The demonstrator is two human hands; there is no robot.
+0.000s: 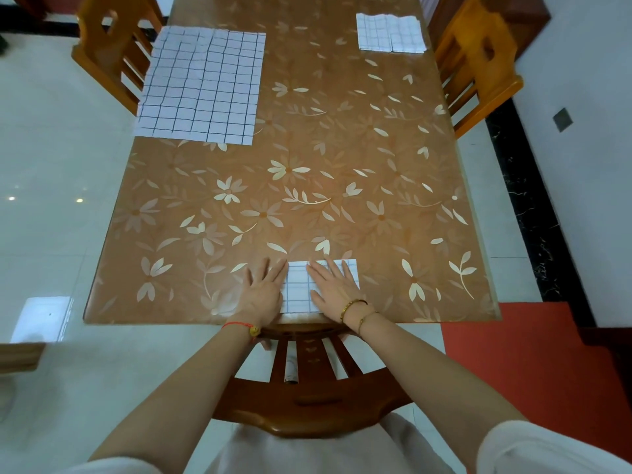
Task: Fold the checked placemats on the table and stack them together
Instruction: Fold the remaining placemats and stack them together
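Note:
A folded white checked placemat (297, 289) lies at the near edge of the table. My left hand (261, 290) rests flat with fingers spread on its left edge and the table beside it. My right hand (333, 289) lies flat on the right part of the same placemat. An unfolded checked placemat (201, 87) lies spread out at the far left of the table. Two folded checked placemats (390, 32) sit at the far right, one overlapping the other.
The table (307, 186) has a brown flowered cover. A wooden chair (307, 388) stands between me and the near edge. Further wooden chairs stand at the far left (113, 49) and far right (478, 63). A red mat (533, 378) lies on the floor at right.

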